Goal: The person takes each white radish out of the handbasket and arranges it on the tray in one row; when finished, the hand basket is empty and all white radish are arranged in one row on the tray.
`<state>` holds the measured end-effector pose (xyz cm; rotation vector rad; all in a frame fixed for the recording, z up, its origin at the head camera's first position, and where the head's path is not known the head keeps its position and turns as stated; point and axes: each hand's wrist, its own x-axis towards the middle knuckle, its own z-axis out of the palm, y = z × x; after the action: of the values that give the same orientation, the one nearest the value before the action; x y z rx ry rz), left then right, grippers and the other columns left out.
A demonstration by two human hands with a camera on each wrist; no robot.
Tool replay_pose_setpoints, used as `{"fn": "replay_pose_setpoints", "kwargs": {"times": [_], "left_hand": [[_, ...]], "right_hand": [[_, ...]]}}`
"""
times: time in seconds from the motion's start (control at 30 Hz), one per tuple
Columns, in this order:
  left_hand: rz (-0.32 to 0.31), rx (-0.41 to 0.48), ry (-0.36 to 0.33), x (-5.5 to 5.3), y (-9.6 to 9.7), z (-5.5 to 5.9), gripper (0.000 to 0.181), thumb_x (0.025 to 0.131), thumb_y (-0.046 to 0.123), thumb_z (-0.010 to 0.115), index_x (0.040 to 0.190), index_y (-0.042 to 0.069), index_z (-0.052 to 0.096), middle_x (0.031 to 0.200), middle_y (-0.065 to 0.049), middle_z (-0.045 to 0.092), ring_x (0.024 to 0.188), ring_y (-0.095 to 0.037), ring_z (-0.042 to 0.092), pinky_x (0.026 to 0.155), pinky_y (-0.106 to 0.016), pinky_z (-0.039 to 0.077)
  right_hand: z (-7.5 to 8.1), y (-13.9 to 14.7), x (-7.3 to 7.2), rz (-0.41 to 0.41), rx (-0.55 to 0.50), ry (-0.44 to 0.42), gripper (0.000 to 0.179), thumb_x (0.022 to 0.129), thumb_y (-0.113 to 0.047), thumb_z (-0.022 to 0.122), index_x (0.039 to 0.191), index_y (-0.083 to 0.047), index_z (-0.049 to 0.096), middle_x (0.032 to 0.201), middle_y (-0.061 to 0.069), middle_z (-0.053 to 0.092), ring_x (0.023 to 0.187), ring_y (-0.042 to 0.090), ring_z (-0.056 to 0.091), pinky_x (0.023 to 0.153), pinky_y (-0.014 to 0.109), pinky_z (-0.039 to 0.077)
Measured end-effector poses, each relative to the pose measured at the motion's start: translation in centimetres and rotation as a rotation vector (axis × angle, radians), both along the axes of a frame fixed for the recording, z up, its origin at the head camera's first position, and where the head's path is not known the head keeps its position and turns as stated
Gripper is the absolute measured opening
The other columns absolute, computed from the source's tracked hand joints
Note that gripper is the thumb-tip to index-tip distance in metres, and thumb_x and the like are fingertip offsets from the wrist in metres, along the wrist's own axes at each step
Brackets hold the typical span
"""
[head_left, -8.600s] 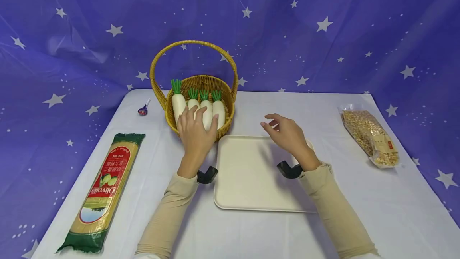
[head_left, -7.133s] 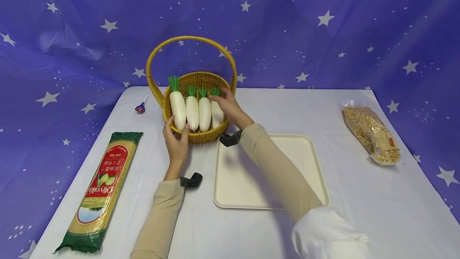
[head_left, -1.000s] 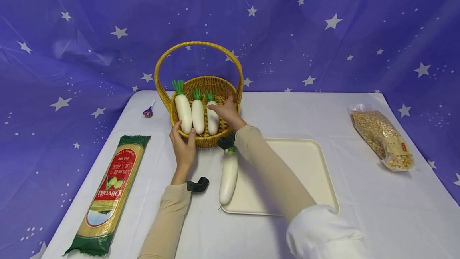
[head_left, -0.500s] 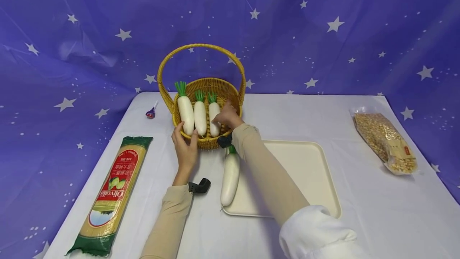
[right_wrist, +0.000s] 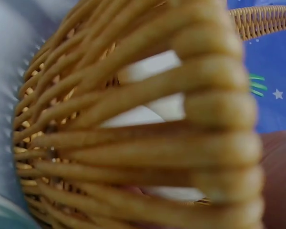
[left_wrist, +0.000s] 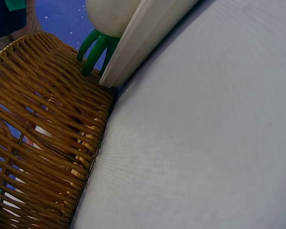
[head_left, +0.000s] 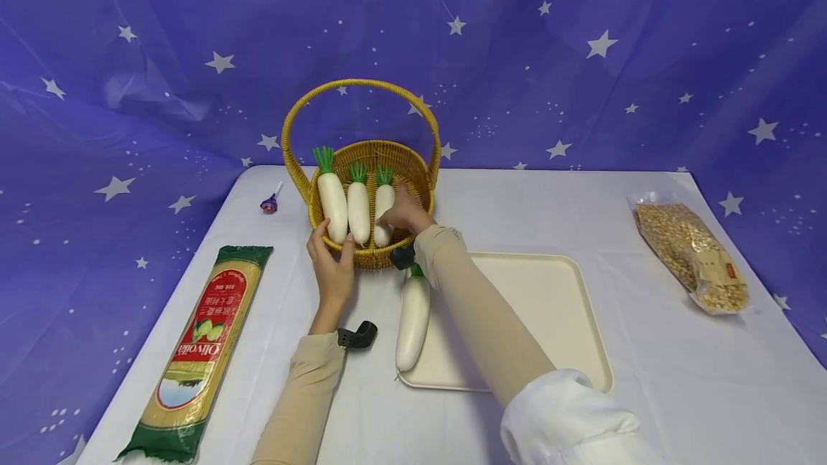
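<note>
At the upper centre of the head view, I work inside the wicker basket [head_left: 371, 260], which contains three white radishes set side by side, leaf ends toward the top of the frame. My right hand [head_left: 408, 214] is at the rightmost radish [head_left: 384, 197]: the thumb crosses its body to the left side, and the fingers curl down on the right side. The fingertips are hidden, so I cannot tell how firm the grip is; the right wrist view shows mostly wickerwork.

My left hand [head_left: 333, 280] sits at the basket's near rim, left of centre, thumb and fingers spread well apart with their tips at the edge. Whether they pinch the rim, I cannot tell.

Step in hand, by my judgement: grasping the rightmost radish for removal. A fourth radish [head_left: 414, 321] lies along the left edge of the tray [head_left: 549, 307], at lower centre, its root tip at the tray's lower-left corner.

Next move, as I judge it: secure the body between thumb and fingers, then raise it clear of the rim before drawing it sideways. Keep clear of the handle [head_left: 362, 82], and steady the basket against tipping.
</note>
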<state>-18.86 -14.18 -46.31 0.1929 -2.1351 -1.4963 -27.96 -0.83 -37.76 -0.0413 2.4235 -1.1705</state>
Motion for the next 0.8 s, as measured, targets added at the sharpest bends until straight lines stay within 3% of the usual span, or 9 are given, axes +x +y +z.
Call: {"fn": "replay_pose_setpoints", "kwargs": {"times": [0.17,0.27,0.4,0.6,0.8], "left_hand": [[-0.004,0.004,0.009,0.05,-0.06,0.12,0.051,0.089,0.029,0.052,0.135,0.013,0.033,0.138,-0.015,0.027,0.130,-0.026,0.028,0.103,-0.047,0.026],[-0.008,0.007,0.001,0.07,-0.09,0.13,0.052,0.089,0.030,0.052,0.135,0.013,0.033,0.138,-0.015,0.026,0.129,-0.026,0.028,0.103,-0.047,0.026],[-0.007,0.005,-0.003,0.07,-0.13,0.13,0.051,0.089,0.031,0.052,0.134,0.014,0.034,0.137,-0.015,0.026,0.130,-0.027,0.029,0.103,-0.047,0.026],[-0.003,0.005,-0.004,0.06,-0.11,0.12,0.050,0.090,0.030,0.052,0.134,0.015,0.034,0.137,-0.016,0.026,0.129,-0.027,0.029,0.104,-0.046,0.026],[-0.003,0.008,-0.005,0.09,-0.01,0.22,0.051,0.089,0.029,0.052,0.135,0.014,0.033,0.137,-0.016,0.026,0.127,-0.029,0.030,0.100,-0.046,0.028]], "right_hand": [[-0.10,0.17,-0.09,0.036,-0.074,0.011,0.091,0.079,-0.009,0.065,0.147,-0.019,0.006,0.147,0.012,0.029,0.120,0.027,0.042,0.090,0.038,0.043],[-0.10,0.31,-0.21,0.074,-0.114,-0.023,0.082,0.082,-0.006,0.060,0.147,-0.021,0.012,0.149,0.008,0.024,0.092,0.025,0.050,0.077,0.037,0.044],[0.02,0.42,-0.39,0.097,-0.168,-0.094,0.073,0.084,-0.001,0.052,0.145,-0.025,0.019,0.151,0.006,0.019,0.062,0.022,0.040,0.065,0.038,0.040],[0.15,0.55,-0.72,0.103,-0.221,-0.179,0.068,0.086,0.000,0.048,0.144,-0.024,0.024,0.151,0.005,0.019,0.070,0.018,0.037,0.065,0.036,0.038],[0.20,0.89,-0.94,0.118,-0.238,-0.210,0.064,0.089,-0.006,0.049,0.145,-0.024,0.022,0.153,0.004,0.016,0.074,0.017,0.038,0.071,0.035,0.041]]}}
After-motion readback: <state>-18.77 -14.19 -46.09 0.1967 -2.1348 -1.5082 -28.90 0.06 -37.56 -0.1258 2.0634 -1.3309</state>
